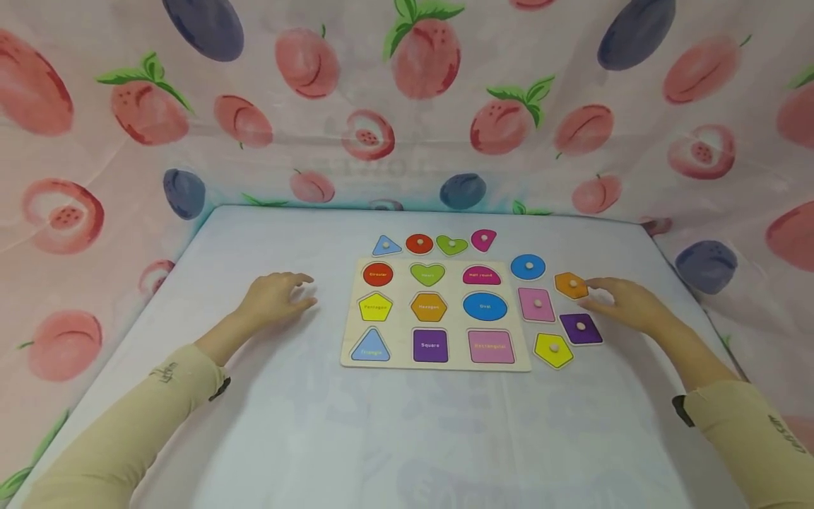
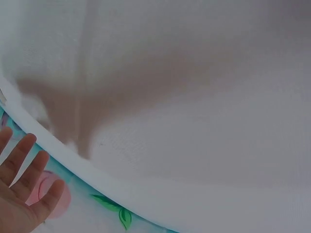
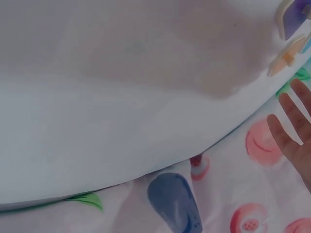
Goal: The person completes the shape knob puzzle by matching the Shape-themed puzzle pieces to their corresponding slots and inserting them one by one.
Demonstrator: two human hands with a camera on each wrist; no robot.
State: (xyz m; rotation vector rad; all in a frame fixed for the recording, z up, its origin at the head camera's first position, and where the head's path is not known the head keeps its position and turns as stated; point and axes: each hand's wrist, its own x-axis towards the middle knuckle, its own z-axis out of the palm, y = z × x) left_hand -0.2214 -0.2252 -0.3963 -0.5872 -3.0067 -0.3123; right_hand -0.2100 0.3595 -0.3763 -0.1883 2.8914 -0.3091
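A wooden shape puzzle board (image 1: 395, 318) with coloured, labelled shapes lies mid-table. My right hand (image 1: 626, 305) is beside the orange hexagon piece (image 1: 571, 285), its fingertips close to the edge; in the right wrist view its fingers are spread, apart from that piece (image 3: 279, 64). The purple square piece (image 1: 581, 329) lies just below the hexagon, with the pink rectangle piece (image 1: 536, 305), yellow pentagon piece (image 1: 553, 350) and blue oval piece (image 1: 528, 266) nearby. My left hand (image 1: 270, 304) hovers left of the board with loose fingers, holding nothing.
Behind the board lie a blue triangle piece (image 1: 386, 246), a red circle piece (image 1: 419, 244), a green heart piece (image 1: 451, 244) and a magenta half-round piece (image 1: 483, 240). Each carries a small knob. A fruit-print cloth (image 1: 407, 155) hangs around the white table (image 1: 286, 438).
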